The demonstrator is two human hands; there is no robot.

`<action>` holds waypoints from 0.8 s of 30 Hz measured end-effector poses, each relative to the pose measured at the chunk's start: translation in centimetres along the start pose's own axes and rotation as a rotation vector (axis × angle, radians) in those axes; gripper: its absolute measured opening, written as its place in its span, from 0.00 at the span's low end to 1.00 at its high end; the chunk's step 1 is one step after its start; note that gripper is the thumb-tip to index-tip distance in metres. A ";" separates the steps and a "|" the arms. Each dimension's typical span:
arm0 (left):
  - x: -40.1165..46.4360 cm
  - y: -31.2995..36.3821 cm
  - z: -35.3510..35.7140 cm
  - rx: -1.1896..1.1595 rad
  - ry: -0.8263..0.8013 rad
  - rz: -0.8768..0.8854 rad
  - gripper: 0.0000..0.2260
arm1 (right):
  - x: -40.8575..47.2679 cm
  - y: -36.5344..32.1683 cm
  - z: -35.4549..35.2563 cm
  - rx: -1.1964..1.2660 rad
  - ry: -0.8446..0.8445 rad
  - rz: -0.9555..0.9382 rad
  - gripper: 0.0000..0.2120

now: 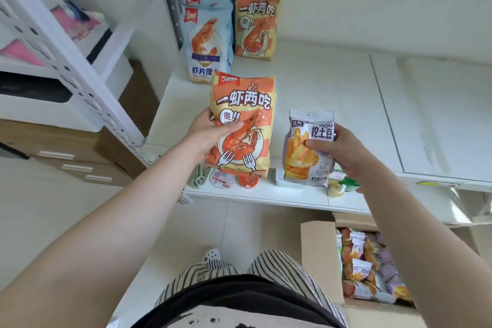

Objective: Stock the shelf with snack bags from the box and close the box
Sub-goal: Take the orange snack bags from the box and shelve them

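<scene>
Brimming with snack bags (372, 269): open box (318, 253).

A: What sits at nine o'clock?
B: A white perforated rack (66, 61) with pink items (20, 52) on it, and brown cardboard cartons (66, 152) on the floor beneath.
A: And toward six?
B: Striped trousers (277, 266), one spotted slipper (213, 255), pale floor tiles (53, 208) around them

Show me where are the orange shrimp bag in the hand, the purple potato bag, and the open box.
orange shrimp bag (243, 104): head view, on its title lettering.
purple potato bag (302, 157): head view, on the pictured fries.
open box (318, 253): head view, on its raised left flap.
</scene>
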State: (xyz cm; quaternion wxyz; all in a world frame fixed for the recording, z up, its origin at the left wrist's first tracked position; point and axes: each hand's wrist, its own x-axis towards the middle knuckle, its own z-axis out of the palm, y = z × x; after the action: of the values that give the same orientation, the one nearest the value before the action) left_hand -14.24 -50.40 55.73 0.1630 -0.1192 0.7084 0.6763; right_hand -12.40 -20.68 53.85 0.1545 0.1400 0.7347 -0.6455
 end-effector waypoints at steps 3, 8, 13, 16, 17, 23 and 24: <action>2.5 1.3 0.7 -0.026 -0.011 0.029 0.16 | 1.5 -1.1 -0.7 0.016 0.100 -0.017 0.23; 6.0 2.6 2.6 -0.036 -0.007 0.039 0.17 | 5.6 -2.3 -2.9 0.026 0.173 -0.016 0.25; 8.8 2.7 4.2 -0.064 0.030 0.004 0.16 | 10.0 -2.7 -4.6 -0.128 0.077 0.071 0.32; 9.9 2.4 5.1 -0.075 0.047 -0.008 0.15 | 12.8 -2.3 -6.5 -0.117 0.017 0.092 0.38; 10.2 2.4 5.4 -0.082 0.053 -0.009 0.15 | 13.6 -2.2 -7.1 -0.120 0.001 0.098 0.37; 12.3 2.7 6.5 -0.094 0.084 0.006 0.20 | 15.4 -2.5 -8.2 -0.265 0.094 0.061 0.13; 12.6 2.9 6.5 -0.094 0.088 0.017 0.19 | 15.7 -2.5 -8.4 -0.310 0.117 0.070 0.13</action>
State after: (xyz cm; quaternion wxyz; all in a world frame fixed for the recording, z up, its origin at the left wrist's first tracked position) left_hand -26.47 -43.06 53.29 0.1204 -0.1503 0.6832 0.7044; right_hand -28.11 -12.59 50.71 0.1536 0.1776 0.8278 -0.5095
